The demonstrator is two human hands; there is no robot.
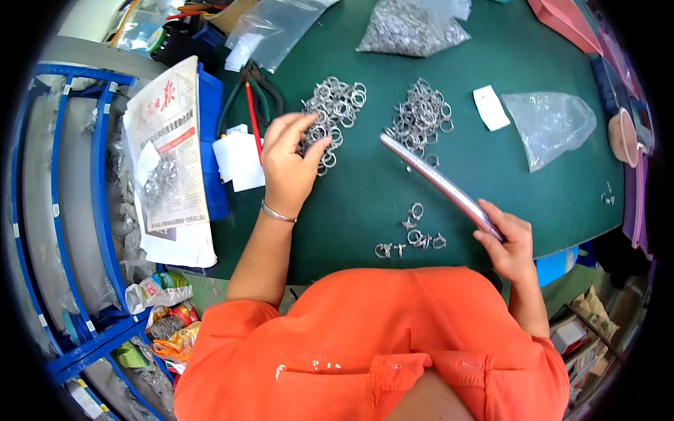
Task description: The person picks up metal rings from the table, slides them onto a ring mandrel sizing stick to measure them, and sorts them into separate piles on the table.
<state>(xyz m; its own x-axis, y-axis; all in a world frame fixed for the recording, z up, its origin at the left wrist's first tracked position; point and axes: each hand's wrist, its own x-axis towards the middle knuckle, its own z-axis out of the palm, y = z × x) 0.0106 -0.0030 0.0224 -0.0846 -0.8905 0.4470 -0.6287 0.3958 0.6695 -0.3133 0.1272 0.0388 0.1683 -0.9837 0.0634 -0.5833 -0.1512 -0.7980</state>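
Note:
My right hand (511, 242) is closed round the thick end of a long tapered ring mandrel (442, 181), with a pale face and a reddish side. Its far tip points up and left, beside a pile of silver rings (421, 112). My left hand (291, 154), a bangle at its wrist, is at the edge of another ring pile (337, 105). Its thumb and forefinger are apart, and no ring shows between them. Several loose rings (418, 238) lie on the green table (337, 217) near my body.
Pliers (263, 98), a red pen (253, 119) and white paper (239, 161) lie left of my left hand. Beyond are a newspaper (168, 126) and a blue bin (214, 175). A filled bag (404, 31), paper slip (490, 107) and clear bag (551, 126) lie farther back and right.

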